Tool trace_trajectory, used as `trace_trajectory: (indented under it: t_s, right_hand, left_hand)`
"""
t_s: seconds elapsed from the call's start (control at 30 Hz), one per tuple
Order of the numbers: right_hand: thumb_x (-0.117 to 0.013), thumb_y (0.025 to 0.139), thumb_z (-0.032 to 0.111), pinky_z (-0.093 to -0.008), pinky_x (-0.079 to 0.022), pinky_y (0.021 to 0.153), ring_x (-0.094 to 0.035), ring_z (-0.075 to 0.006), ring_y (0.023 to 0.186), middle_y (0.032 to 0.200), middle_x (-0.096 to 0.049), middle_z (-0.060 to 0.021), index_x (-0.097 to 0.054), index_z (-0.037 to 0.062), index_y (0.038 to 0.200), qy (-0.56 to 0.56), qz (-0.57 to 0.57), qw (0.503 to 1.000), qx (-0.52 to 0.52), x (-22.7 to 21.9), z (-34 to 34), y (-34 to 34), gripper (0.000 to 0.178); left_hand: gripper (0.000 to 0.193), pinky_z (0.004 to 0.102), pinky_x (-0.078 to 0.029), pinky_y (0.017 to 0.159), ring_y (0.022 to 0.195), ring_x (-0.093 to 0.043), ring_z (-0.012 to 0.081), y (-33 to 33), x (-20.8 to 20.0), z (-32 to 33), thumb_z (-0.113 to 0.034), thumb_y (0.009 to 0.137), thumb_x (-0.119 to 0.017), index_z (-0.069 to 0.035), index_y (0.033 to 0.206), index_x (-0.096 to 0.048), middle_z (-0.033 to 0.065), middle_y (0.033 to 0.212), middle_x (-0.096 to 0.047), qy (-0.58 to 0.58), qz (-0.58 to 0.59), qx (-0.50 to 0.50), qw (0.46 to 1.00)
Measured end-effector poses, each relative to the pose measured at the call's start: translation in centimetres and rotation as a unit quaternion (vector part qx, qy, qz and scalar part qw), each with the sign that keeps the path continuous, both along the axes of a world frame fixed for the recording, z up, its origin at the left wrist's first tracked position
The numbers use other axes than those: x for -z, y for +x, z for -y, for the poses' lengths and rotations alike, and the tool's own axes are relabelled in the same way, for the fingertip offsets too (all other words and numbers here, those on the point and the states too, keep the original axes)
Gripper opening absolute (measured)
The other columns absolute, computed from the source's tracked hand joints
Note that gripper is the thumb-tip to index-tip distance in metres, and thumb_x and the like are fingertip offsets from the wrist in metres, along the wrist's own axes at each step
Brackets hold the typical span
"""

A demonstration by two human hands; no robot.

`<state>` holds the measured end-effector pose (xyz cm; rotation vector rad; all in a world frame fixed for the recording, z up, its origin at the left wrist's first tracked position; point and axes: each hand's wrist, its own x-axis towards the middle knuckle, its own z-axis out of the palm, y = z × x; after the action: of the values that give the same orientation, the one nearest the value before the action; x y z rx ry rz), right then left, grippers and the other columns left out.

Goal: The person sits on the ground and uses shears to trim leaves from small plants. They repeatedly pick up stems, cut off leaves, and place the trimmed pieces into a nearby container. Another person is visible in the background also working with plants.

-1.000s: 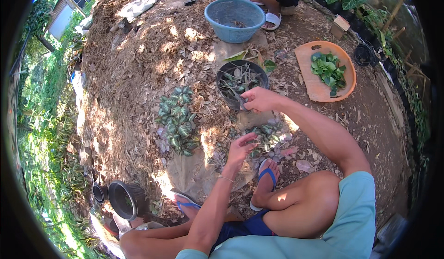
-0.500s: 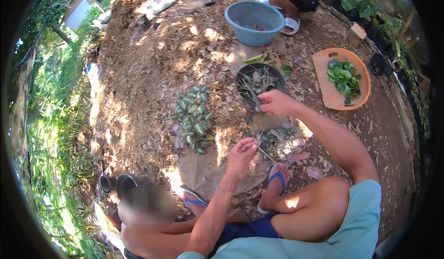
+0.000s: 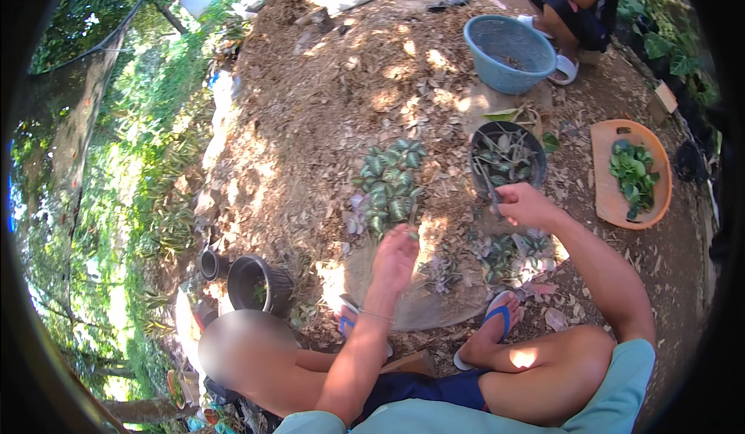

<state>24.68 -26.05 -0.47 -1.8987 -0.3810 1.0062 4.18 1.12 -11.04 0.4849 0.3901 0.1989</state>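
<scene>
My right hand (image 3: 528, 205) is closed around a slim grey tool, by its look scissors (image 3: 493, 191), at the near rim of a black pot (image 3: 475, 172) filled with stems and leaves. At the near edge of a heap of silver-patterned leafy cuttings (image 3: 390, 176) is my left hand (image 3: 396, 259). Its fingers are pinched together with a small greenish bit at the tips, too small to name. A second, looser bunch of similar leaves (image 3: 508, 257) lies on the ground sheet (image 3: 388, 302) between my feet and the pot.
A blue basin (image 3: 508, 73) stands beyond the pot, near a crouching person (image 3: 570, 3). To the right is an orange tray (image 3: 656, 143) holding green leaves. Close by my left arm sits another person (image 3: 264, 387), beside empty black pots (image 3: 260, 283). Dry leaves cover the soil.
My left hand has moved left and away from my right hand, to the patterned cuttings. My right hand stays by the black pot with the tool. The whole view has shifted.
</scene>
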Motion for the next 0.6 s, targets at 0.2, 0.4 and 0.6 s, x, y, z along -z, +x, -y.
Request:
trace_trajectory:
  t_s: [0.2, 0.4, 0.6]
  right_hand:
    - [-0.069, 0.096, 0.012, -0.0257, -0.042, 0.056, -0.052, -0.0054, 0.06, 0.073, -0.06, 0.0039, -0.071, 0.0041, 0.115, 0.062, 0.023, 0.997, 0.034, -0.4, 0.6, 0.1, 0.021]
    - [-0.08, 0.093, 0.023, -0.023, -0.042, 0.053, -0.052, -0.0045, 0.061, 0.074, -0.061, 0.0051, -0.072, 0.009, 0.115, 0.114, 0.052, 0.974, 0.186, 0.1, 2.6, 4.2, 0.027]
    - [-0.071, 0.084, 0.003, -0.0319, -0.052, 0.068, -0.066, -0.015, 0.073, 0.084, -0.074, -0.0047, -0.071, 0.0063, 0.114, 0.034, 0.288, 0.943, 0.163, 3.1, 3.5, 9.1, 0.03]
  left_hand:
    - [0.016, 0.0316, -0.045, 0.063, 0.068, -0.054, 0.0129, -7.2, 7.4, -20.2, -0.017, 0.097, -0.062, -0.011, 0.111, -0.067, 0.0025, 0.081, -0.066, 0.248, -0.173, -0.339, 0.891]
    - [0.033, 0.0404, -0.051, 0.082, 0.097, -0.062, 0.0259, -12.0, 12.6, -22.4, -0.005, 0.091, -0.063, -0.003, 0.123, -0.061, 0.0124, 0.112, -0.065, 0.283, -0.464, -0.439, 0.715]
    - [0.05, 0.0317, -0.047, 0.092, 0.106, -0.056, 0.0177, -5.7, 8.4, -11.3, 0.004, 0.091, -0.058, -0.003, 0.14, -0.052, 0.0126, 0.134, -0.056, 0.51, -0.335, -0.319, 0.725]
